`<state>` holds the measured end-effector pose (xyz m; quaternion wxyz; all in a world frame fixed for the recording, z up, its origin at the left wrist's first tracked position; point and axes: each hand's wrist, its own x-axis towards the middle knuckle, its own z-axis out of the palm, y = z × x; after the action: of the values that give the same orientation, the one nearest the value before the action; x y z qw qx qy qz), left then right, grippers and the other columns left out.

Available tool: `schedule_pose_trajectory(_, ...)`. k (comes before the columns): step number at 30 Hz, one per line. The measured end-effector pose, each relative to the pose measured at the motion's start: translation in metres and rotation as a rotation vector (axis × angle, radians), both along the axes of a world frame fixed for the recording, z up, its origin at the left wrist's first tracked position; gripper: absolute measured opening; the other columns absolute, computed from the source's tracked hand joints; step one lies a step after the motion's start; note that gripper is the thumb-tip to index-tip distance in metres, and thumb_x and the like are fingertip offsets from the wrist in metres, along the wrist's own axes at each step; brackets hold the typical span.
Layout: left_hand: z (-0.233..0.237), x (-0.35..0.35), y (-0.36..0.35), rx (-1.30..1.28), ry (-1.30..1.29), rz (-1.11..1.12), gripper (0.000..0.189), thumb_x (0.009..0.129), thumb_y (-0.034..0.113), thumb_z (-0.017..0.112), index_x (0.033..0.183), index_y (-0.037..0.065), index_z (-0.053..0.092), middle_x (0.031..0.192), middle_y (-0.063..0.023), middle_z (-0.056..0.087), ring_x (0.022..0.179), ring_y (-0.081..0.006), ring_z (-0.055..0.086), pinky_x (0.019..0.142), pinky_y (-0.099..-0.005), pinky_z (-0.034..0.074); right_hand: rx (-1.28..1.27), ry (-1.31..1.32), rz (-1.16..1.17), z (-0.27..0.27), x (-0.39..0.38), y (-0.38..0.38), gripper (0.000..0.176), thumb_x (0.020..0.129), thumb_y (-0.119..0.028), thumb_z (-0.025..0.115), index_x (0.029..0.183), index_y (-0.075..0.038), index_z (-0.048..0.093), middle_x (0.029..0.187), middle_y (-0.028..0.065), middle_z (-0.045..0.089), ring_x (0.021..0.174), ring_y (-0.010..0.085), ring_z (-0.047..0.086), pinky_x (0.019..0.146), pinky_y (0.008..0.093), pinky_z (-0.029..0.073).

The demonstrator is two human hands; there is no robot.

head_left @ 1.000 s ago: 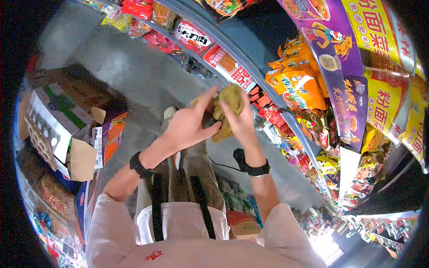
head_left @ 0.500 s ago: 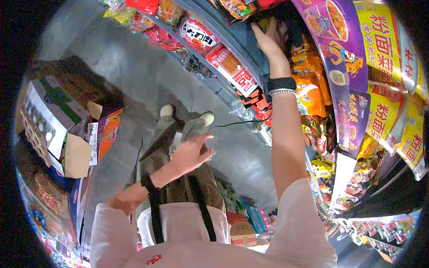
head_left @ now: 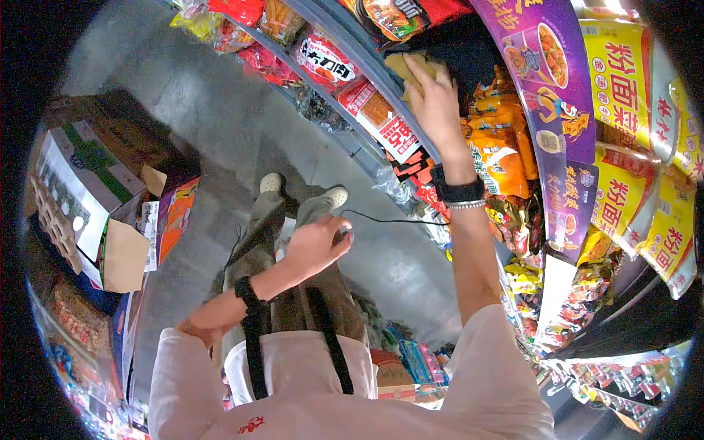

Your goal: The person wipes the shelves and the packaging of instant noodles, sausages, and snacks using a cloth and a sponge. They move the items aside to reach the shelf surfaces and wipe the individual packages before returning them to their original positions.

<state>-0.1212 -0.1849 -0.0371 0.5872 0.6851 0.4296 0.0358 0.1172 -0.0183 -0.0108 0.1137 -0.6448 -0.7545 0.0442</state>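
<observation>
My right hand (head_left: 438, 110) reaches onto the shelf (head_left: 370, 48) and presses a yellowish-brown cloth (head_left: 408, 67) against its surface near the front edge. The fingers lie over the cloth, which sticks out past them. Beside that hand, orange snack packets (head_left: 499, 139) stand on the shelf, and red noodle packets (head_left: 396, 18) lie beyond it. My left hand (head_left: 317, 246) hangs in the air in front of my legs, loosely curled, with thumb and fingers apart and nothing visible in it.
Packaged snacks (head_left: 378, 114) fill a lower shelf level. A purple printed panel (head_left: 550, 81) and hanging yellow packets (head_left: 623, 88) are at the right. Cardboard boxes (head_left: 125, 253) stand on the floor at the left. A thin black cable (head_left: 396, 220) crosses near my left hand.
My right hand has come back from deeper on the shelf toward its front edge with the cloth, which now shows more fully. My left hand has shifted slightly and its fingers have curled in.
</observation>
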Motion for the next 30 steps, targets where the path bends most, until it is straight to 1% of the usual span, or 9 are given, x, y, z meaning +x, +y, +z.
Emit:
schedule_pose_trajectory(3, -0.01, 0.001, -0.001, 0.151, -0.034, 0.039, 0.023, 0.081, 0.033, 0.054, 0.094, 0.014, 0.056, 0.078, -0.0123, 0.058, 0.062, -0.0308, 0.059, 0.053, -0.0389, 0.048, 0.089, -0.04, 0.005, -0.004, -0.001, 0.0, 0.042, 0.078, -0.021, 0.057, 0.119, -0.018, 0.05, 0.11, 0.0222, 0.049, 0.089, 0.0386, 0.055, 0.076, 0.0452, 0.046)
schedule_pose_trajectory(7, -0.013, -0.003, -0.002, 0.092, -0.001, -0.004, 0.024, 0.081, 0.033, 0.054, 0.094, 0.013, 0.056, 0.082, -0.0129, 0.058, 0.064, -0.0315, 0.059, 0.055, -0.0396, 0.048, 0.109, -0.064, -0.058, -0.007, -0.004, 0.014, 0.038, 0.08, -0.024, 0.055, 0.118, -0.018, 0.051, 0.107, 0.0213, 0.052, 0.088, 0.0374, 0.056, 0.077, 0.0451, 0.045)
schedule_pose_trajectory(9, -0.016, -0.006, -0.004, 0.09, -0.028, 0.003, 0.024, 0.081, 0.033, 0.053, 0.094, 0.012, 0.056, 0.084, -0.0131, 0.057, 0.065, -0.0324, 0.059, 0.056, -0.0409, 0.048, -0.05, 0.184, -0.359, -0.011, -0.007, 0.026, 0.034, 0.077, -0.026, 0.06, 0.109, -0.015, 0.058, 0.099, 0.0163, 0.055, 0.098, 0.0321, 0.05, 0.085, 0.0388, 0.039)
schedule_pose_trajectory(11, -0.017, -0.008, -0.004, 0.078, -0.025, -0.002, 0.024, 0.081, 0.033, 0.053, 0.094, 0.012, 0.056, 0.085, -0.013, 0.057, 0.066, -0.0326, 0.059, 0.057, -0.0414, 0.047, 0.086, 0.089, -0.333, -0.013, -0.004, 0.036, 0.032, 0.076, -0.03, 0.06, 0.104, -0.014, 0.06, 0.096, 0.0168, 0.056, 0.097, 0.0328, 0.05, 0.083, 0.0413, 0.04)
schedule_pose_trajectory(13, -0.016, -0.013, -0.004, 0.068, -0.018, -0.007, 0.024, 0.081, 0.033, 0.053, 0.094, 0.012, 0.056, 0.087, -0.013, 0.057, 0.067, -0.0327, 0.058, 0.057, -0.0419, 0.047, -0.145, 0.205, -0.512, 0.008, -0.01, 0.047, 0.032, 0.076, -0.033, 0.059, 0.101, -0.015, 0.061, 0.097, 0.0178, 0.056, 0.096, 0.0341, 0.051, 0.084, 0.0428, 0.039)
schedule_pose_trajectory(18, 0.003, -0.026, 0.007, 0.056, 0.037, 0.045, 0.02, 0.079, 0.026, 0.055, 0.091, 0.01, 0.057, 0.086, -0.0116, 0.058, 0.062, -0.0304, 0.058, 0.055, -0.0394, 0.046, -0.106, -0.185, -0.655, -0.024, 0.02, 0.081, 0.03, 0.078, -0.034, 0.051, 0.102, -0.018, 0.06, 0.105, 0.0148, 0.057, 0.105, 0.0303, 0.047, 0.092, 0.0432, 0.033)
schedule_pose_trajectory(22, -0.011, -0.038, 0.001, 0.137, 0.0, 0.108, 0.019, 0.079, 0.026, 0.055, 0.089, 0.01, 0.057, 0.085, -0.011, 0.058, 0.061, -0.0301, 0.058, 0.054, -0.0389, 0.046, 0.094, -0.381, -0.553, -0.046, 0.018, 0.071, 0.031, 0.081, -0.038, 0.048, 0.101, -0.017, 0.059, 0.106, 0.011, 0.057, 0.112, 0.0274, 0.041, 0.094, 0.0456, 0.03)
schedule_pose_trajectory(24, -0.016, -0.041, -0.002, 0.168, -0.01, 0.131, 0.019, 0.078, 0.026, 0.056, 0.087, 0.009, 0.058, 0.084, -0.0109, 0.058, 0.061, -0.0301, 0.058, 0.054, -0.0385, 0.046, 0.167, -0.23, -0.347, -0.046, 0.014, 0.055, 0.034, 0.084, -0.04, 0.043, 0.101, -0.015, 0.058, 0.106, 0.009, 0.056, 0.113, 0.0261, 0.039, 0.094, 0.0474, 0.028)
schedule_pose_trajectory(30, -0.015, -0.039, -0.01, 0.087, 0.006, 0.116, 0.02, 0.078, 0.026, 0.056, 0.088, 0.01, 0.057, 0.085, -0.0111, 0.058, 0.065, -0.0291, 0.059, 0.057, -0.0389, 0.046, -0.02, -0.017, -0.365, -0.014, -0.009, 0.036, 0.035, 0.086, -0.038, 0.042, 0.105, -0.013, 0.058, 0.102, 0.0085, 0.057, 0.107, 0.0267, 0.044, 0.092, 0.0468, 0.03)
